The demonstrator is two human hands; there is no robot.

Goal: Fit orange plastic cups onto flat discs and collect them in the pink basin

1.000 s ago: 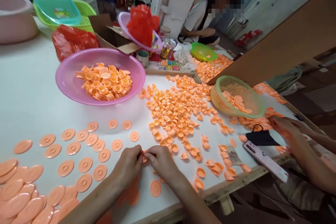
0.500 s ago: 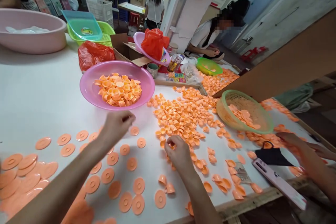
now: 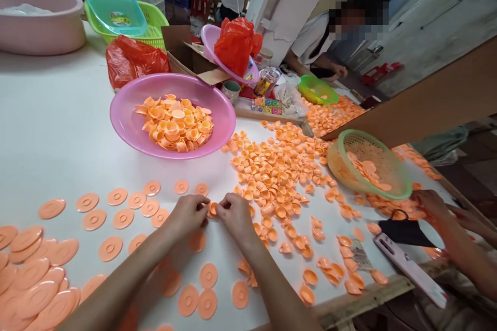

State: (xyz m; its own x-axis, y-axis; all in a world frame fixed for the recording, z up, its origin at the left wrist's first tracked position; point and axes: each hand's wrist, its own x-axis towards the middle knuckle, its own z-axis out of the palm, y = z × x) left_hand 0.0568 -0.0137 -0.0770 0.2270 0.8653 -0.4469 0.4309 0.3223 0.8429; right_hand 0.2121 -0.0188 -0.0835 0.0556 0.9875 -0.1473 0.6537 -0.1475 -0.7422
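Observation:
My left hand (image 3: 190, 213) and my right hand (image 3: 236, 217) meet over the white table, fingertips pinched on opposite sides of a small orange toy cup (image 3: 212, 209). Fingers cover part of the cup, and whether a saucer lies under it I cannot tell. Flat orange saucers (image 3: 110, 249) lie spread singly around my left forearm, with an overlapping heap of saucers (image 3: 34, 274) at the far left. Beyond my right hand spreads a pile of loose orange cups (image 3: 272, 170). A pink bowl (image 3: 128, 129) ahead holds many orange cups.
On the right stand a green-yellow basket (image 3: 368, 165) with orange pieces, a black mask (image 3: 406, 230) and a phone (image 3: 409, 269). A co-worker's hand (image 3: 430, 204) reaches in beside them. Behind the bowl are a red bag (image 3: 135, 62) and a cardboard box (image 3: 182, 54). Another person sits at the back.
My left hand has come down and right from near the pink bowl. My right hand has moved left from the cup pile. Both now meet at one cup.

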